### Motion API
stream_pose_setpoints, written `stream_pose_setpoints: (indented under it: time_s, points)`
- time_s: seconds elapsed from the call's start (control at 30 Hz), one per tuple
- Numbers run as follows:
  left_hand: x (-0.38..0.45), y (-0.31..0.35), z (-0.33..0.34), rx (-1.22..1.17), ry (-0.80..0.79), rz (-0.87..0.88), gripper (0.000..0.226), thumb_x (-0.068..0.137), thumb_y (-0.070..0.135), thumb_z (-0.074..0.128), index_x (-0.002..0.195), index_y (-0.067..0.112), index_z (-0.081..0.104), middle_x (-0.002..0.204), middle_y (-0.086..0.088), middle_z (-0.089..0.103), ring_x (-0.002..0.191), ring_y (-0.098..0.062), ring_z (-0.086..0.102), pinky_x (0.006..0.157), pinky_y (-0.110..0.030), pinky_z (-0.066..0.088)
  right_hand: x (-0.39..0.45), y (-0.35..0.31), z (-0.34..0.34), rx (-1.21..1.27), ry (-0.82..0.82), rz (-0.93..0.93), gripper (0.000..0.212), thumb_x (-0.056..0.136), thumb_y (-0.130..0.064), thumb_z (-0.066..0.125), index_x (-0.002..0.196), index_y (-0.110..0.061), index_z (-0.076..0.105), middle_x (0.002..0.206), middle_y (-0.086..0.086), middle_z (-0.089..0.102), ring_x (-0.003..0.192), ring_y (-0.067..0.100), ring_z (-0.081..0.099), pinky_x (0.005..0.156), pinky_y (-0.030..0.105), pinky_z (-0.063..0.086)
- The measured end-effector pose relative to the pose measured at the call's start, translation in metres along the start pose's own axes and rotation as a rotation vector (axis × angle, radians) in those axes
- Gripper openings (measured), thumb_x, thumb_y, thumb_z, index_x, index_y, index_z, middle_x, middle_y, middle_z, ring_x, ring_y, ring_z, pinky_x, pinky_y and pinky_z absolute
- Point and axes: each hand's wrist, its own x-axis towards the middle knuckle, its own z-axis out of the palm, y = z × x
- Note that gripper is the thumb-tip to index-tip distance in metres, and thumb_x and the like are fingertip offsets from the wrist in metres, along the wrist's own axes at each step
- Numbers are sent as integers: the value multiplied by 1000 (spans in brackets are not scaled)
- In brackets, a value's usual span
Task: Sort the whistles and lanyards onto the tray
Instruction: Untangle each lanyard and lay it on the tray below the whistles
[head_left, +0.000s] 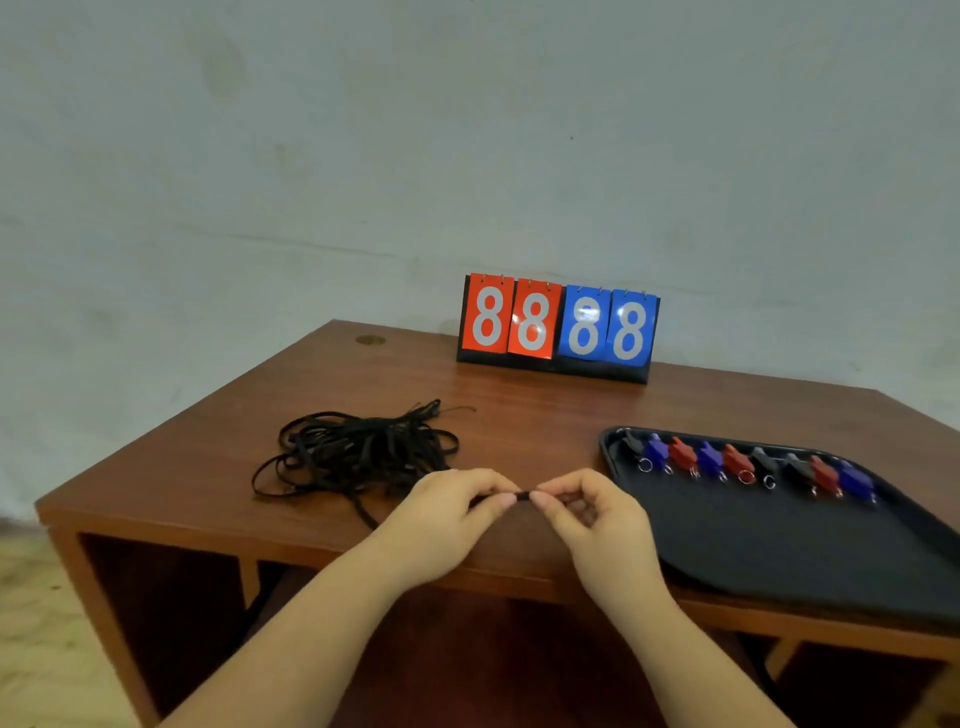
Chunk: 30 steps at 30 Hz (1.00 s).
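Pinching a short stretch of one black lanyard (523, 497) between thumb and fingertips of both hands — left hand (451, 512) and right hand (597, 514) drawn close together over the near edge of the wooden table (519, 405), fingers curled tight on the strap. Held that way, probably, to tease a single strap free or square up its end; the pinched part too small to tell which. Trailed back from the left hand toward the tangled heap of black lanyards (358, 452), lying loose on the table just left of and beyond the hands, none of them on the tray as yet.

Sat to the right, partly overhanging the table's front edge, the black tray (779, 545). Lined along its far side in one neat row, the whistles (748, 465) — red, blue and black, split rings pointing toward the near side. Kept to that far edge, it seemed, so as to leave the broad near part bare for the straps. Judged half done, then: whistles sorted, lanyards to follow.

Stood at the back of the table against the wall, a flip scoreboard (558, 327) reading all eights — two red cards, two blue.
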Motion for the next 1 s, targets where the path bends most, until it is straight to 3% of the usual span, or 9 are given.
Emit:
stream_pose_setpoints:
  time_s: [0.1, 0.27, 0.47, 0.57, 0.7, 0.8, 0.9, 1.0]
  points:
    - [-3, -1, -12, 4, -56, -15, 24, 97, 38, 41, 96, 34, 65, 99, 13, 66, 93, -2, 58, 87, -28, 47, -13, -4, -33, -105, 82, 14, 10, 80, -25, 70, 76, -32, 65, 69, -10, 62, 67, -2, 55, 59, 9, 42]
    - [-5, -16, -31, 100, -60, -61, 25, 98, 36, 40, 92, 34, 64, 97, 16, 63, 93, 2, 55, 79, -18, 41, -9, 7, -82, -119, 164, 127, 8, 82, -21, 69, 77, -26, 65, 74, -4, 66, 71, 10, 60, 61, 19, 45]
    - [0, -22, -48, 65, 97, -114, 28, 99, 33, 38, 87, 33, 63, 91, 13, 63, 89, -1, 57, 71, -16, 39, 8, 15, -101, -142, 263, 174, 8, 91, -19, 57, 94, -18, 64, 80, 1, 65, 68, 12, 55, 60, 22, 41]
    - [7, 11, -46, 88, 95, 9, 26, 98, 36, 37, 85, 37, 59, 81, 11, 62, 76, 0, 56, 66, -20, 41, 13, -10, -81, -83, 108, 86, 20, 95, -19, 49, 109, -29, 59, 87, -4, 63, 75, 10, 57, 62, 14, 39]
    - [14, 45, -42, 36, 75, 114, 21, 98, 35, 39, 88, 32, 57, 69, 20, 53, 69, 14, 50, 59, -10, 33, 14, -49, -47, -147, -302, -73, 36, 95, -32, 47, 126, -49, 39, 72, -20, 51, 67, -11, 50, 65, 10, 37]
    - [10, 47, -43, 1, 81, 127, 24, 97, 39, 40, 81, 31, 56, 63, 14, 51, 61, 6, 48, 58, -14, 32, 16, -55, -35, -199, -323, -122, 17, 97, -30, 45, 101, -33, 61, 82, -16, 60, 78, -3, 55, 69, 12, 41]
    - [0, 37, -44, 20, 64, 67, 30, 94, 44, 40, 74, 29, 55, 59, 10, 51, 53, 0, 45, 57, -19, 36, 9, -47, -40, -240, -308, -106, 20, 97, -30, 43, 86, -29, 61, 68, -10, 54, 58, -1, 45, 56, 13, 35]
    - [-15, 27, -42, -58, 68, 15, 33, 95, 42, 41, 69, 27, 54, 49, 13, 48, 45, -1, 42, 54, -22, 35, -4, -36, -56, -199, -244, -72, 22, 96, -29, 44, 83, -28, 62, 53, -18, 52, 50, -4, 45, 52, 12, 32]
